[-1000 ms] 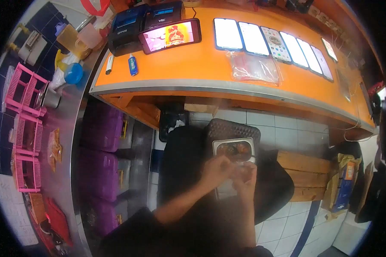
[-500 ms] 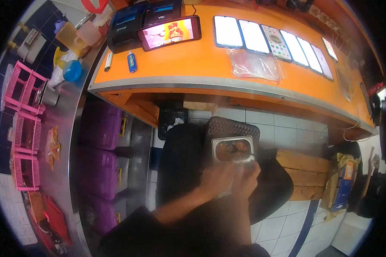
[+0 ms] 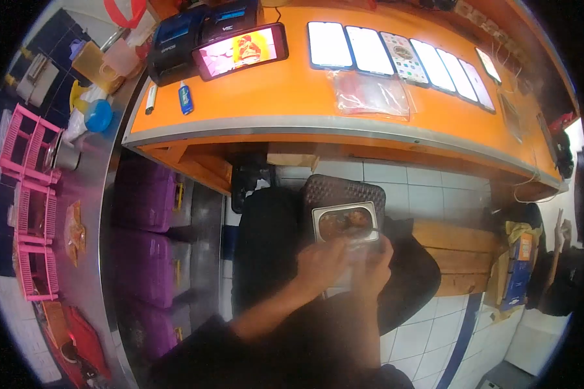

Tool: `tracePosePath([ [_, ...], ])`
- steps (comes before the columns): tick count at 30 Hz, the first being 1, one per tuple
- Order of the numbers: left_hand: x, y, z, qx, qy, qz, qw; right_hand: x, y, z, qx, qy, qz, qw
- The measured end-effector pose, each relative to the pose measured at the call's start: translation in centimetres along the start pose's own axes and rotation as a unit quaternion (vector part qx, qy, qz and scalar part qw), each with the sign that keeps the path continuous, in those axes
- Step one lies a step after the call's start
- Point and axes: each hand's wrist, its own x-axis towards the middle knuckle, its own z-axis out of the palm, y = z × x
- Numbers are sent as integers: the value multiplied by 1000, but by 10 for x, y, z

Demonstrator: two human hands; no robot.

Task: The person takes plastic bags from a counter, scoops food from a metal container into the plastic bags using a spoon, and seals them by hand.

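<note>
A rectangular metal food pan (image 3: 316, 229) holds a reddish-brown sauce with lumps (image 3: 344, 222) and what looks like a utensil at its right side. Both of my hands are close together at the pan's near edge. My left hand (image 3: 323, 262) has its fingers curled in toward the middle. Beside it, my right hand (image 3: 374, 269) is closed too. Between them shows something pale and partly see-through, perhaps thin plastic, but blur and the fingers hide what it is. Beyond the pan, a dark woven-pattern basket or stool (image 3: 347, 189) sits between my legs.
An orange table (image 3: 259, 104) ahead bears several lit phones (image 3: 370, 50), clear plastic bags (image 3: 373, 96), a propped phone (image 3: 240, 52) and black printers (image 3: 175, 42). At left, a steel counter (image 3: 91, 214) carries pink racks (image 3: 36, 204), with purple bins (image 3: 143, 201) below. A wooden bench (image 3: 451, 256) stands right.
The whole view has shifted slightly, so the table and pan appear further left. My left hand has moved a little relative to the pan, and more of the sauce shows. Both hands stay closed.
</note>
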Motion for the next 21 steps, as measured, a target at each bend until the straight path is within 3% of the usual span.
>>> tracePosePath([
  [2,-3,5,-1,-13,8,-2,1000,-7,0,-1,8,16,21,1000],
  [7,-3,13,-4,-50,31,26,998,-16,24,10,-23,25,-47,998],
  [9,-1,9,-7,0,-14,-28,999,-11,2,-4,-53,9,-24,998],
  [11,-5,7,-5,-7,1,-21,1000,-10,-6,-7,-81,-7,-2,997],
  [13,-6,6,-5,-12,14,-10,1000,-10,-5,-3,-52,25,-54,997],
  [19,-8,14,-18,-41,-3,37,998,-4,6,-13,-5,3,-41,999],
  [21,-2,20,-27,-133,13,65,989,4,9,-22,33,-13,-34,999],
])
